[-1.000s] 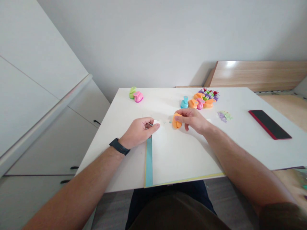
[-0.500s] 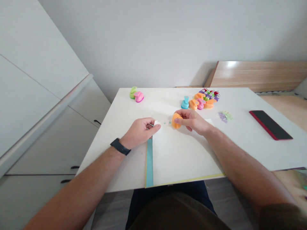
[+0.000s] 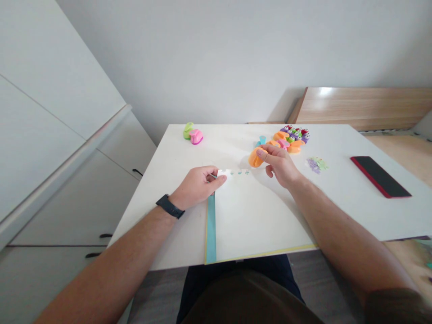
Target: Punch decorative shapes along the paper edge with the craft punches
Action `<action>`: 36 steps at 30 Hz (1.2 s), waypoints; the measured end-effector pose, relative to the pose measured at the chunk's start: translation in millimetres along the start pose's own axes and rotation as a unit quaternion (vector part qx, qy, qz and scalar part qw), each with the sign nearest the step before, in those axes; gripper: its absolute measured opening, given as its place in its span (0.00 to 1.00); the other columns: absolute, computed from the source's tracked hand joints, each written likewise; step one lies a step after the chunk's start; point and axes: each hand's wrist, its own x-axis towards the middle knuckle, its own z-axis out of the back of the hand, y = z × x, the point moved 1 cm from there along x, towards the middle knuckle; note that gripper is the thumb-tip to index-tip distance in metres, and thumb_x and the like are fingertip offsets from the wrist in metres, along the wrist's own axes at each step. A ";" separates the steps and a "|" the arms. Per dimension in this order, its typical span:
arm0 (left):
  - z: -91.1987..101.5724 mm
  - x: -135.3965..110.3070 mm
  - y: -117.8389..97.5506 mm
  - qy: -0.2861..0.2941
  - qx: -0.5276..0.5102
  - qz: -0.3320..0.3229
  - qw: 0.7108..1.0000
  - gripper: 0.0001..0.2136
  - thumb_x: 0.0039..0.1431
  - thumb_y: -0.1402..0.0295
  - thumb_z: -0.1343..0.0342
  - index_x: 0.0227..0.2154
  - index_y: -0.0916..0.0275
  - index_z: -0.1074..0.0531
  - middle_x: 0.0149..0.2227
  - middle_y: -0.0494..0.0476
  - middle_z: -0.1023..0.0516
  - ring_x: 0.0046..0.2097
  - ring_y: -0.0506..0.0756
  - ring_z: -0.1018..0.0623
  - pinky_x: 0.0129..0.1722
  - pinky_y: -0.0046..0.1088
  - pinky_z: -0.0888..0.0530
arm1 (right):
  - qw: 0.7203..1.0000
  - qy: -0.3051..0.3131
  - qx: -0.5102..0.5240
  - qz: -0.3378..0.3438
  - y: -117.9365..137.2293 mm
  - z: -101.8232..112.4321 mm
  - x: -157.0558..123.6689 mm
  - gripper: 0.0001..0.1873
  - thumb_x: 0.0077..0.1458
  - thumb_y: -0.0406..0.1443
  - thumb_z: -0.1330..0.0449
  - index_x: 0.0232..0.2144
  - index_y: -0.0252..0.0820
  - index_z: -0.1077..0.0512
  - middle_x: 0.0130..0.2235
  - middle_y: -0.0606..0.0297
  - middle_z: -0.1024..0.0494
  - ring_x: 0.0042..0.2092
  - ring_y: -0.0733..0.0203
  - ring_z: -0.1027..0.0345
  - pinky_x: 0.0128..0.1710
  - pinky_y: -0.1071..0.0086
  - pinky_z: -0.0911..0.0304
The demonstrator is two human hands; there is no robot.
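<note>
My right hand is closed on an orange paper punch, lifted just beyond the far edge of a white sheet. That sheet lies on top of a teal and a yellow sheet, and a row of small punched shapes shows teal along its far edge. My left hand, a dark watch on its wrist, is curled with its fingertips pressing the sheet's far left corner.
A cluster of coloured punches lies behind my right hand. A green and a pink punch sit at the far left of the white table. Paper cut-outs and a dark phone lie to the right.
My right hand has lifted the orange punch off the sheet's far edge and moved it right and away. More punched shapes now show along that edge. My left hand stays put.
</note>
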 end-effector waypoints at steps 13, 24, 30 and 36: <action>-0.3 1.3 4.2 0.010 0.006 -0.001 1.000 0.18 0.64 0.50 0.41 0.31 0.61 0.28 0.24 0.49 0.26 0.26 0.51 0.24 0.26 0.25 0.33 | 0.999 -0.016 0.048 0.002 -1.8 1.9 2.2 0.28 0.55 0.60 0.34 0.38 0.42 0.24 0.41 0.56 0.20 0.38 0.57 0.27 0.14 0.75 0.41; 0.8 1.1 2.2 -0.002 0.035 -0.025 0.999 0.18 0.63 0.50 0.42 0.29 0.61 0.28 0.23 0.49 0.27 0.26 0.51 0.27 0.25 0.25 0.35 | 0.995 -0.045 0.075 -0.054 -2.6 1.6 7.1 0.36 0.56 0.67 0.44 0.39 0.41 0.26 0.41 0.50 0.17 0.39 0.51 0.19 0.13 0.74 0.44; 0.6 1.0 1.8 -0.005 0.051 -0.025 0.998 0.18 0.63 0.51 0.42 0.29 0.61 0.27 0.23 0.50 0.26 0.26 0.51 0.28 0.24 0.25 0.36 | 0.990 -0.024 0.104 -0.096 -3.6 1.6 9.6 0.39 0.57 0.69 0.48 0.37 0.40 0.26 0.35 0.51 0.18 0.29 0.58 0.24 0.12 0.73 0.46; 1.2 0.8 -0.1 -0.009 0.048 -0.026 0.998 0.17 0.62 0.51 0.40 0.28 0.61 0.27 0.24 0.50 0.26 0.26 0.50 0.29 0.25 0.25 0.36 | 0.986 -0.013 0.122 -0.111 -1.2 1.9 8.5 0.38 0.57 0.69 0.49 0.33 0.40 0.28 0.32 0.54 0.20 0.26 0.62 0.29 0.13 0.73 0.48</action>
